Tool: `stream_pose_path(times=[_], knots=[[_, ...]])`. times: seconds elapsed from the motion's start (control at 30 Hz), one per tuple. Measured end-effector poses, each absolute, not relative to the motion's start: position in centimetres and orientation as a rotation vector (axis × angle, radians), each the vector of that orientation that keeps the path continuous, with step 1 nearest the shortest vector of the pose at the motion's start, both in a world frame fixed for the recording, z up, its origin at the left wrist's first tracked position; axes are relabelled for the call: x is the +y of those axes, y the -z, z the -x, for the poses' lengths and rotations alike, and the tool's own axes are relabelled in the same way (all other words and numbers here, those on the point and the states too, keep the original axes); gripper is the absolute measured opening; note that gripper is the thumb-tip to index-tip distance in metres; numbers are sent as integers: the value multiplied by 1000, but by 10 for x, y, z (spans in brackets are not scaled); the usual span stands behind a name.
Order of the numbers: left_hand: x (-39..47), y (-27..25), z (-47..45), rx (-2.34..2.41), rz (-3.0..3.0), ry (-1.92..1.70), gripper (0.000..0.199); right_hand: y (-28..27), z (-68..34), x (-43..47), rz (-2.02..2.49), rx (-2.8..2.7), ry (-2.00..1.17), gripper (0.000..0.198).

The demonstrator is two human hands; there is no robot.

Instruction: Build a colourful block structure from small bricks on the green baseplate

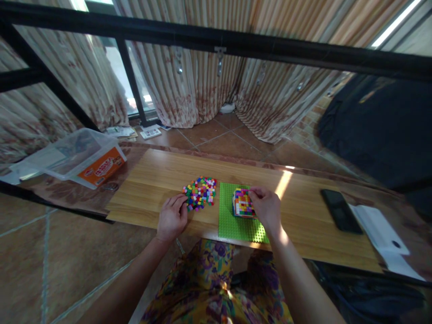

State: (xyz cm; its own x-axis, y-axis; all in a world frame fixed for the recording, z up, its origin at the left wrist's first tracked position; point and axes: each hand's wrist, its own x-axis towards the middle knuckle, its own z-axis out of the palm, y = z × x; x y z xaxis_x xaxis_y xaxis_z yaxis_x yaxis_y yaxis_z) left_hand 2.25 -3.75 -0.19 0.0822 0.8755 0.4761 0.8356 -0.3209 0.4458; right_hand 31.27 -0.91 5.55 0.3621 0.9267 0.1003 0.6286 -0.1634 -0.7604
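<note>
A green studded baseplate [229, 230] lies on the wooden board. On it stands a small block build [243, 204] made of many coloured toy bricks, its top a patchwork of colours. My right hand [266, 206] is at the build's upper right corner, thumb and fingertips pinched together; whatever is between them is too small to make out. To the left of the baseplate spreads a pile of loose toy bricks [201, 193]. My left hand [173, 217] rests at the pile's left edge with its fingers curled together. Its fingertips touch the outermost bricks, and their grip is hidden.
The wooden board [145, 193] spans a low table. A black phone [340, 210] lies at the right, beside a white flat object [381, 229]. At the far left is a clear plastic box [81, 153] with an orange label. A dark metal bar [189, 33] crosses in front.
</note>
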Motion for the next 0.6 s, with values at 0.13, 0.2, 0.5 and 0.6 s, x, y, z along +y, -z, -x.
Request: stream_pose_path(times=[0.13, 0.2, 0.5, 0.6], knots=[[-38, 3, -22, 1798, -2267, -1070, 24, -46, -314, -15, 1796, -1299, -490, 27], [-38, 4, -22, 1795, -2263, -1076, 24, -48, -309, -20, 1769, -1320, -408, 28], [-39, 3, -23, 1810, -2251, -1082, 23, -67, -233, -45, 1527, -2048, -275, 22], [-39, 3, -24, 1811, -2239, -1075, 23, -58, -214, -45, 1623, -2247, -245, 20]])
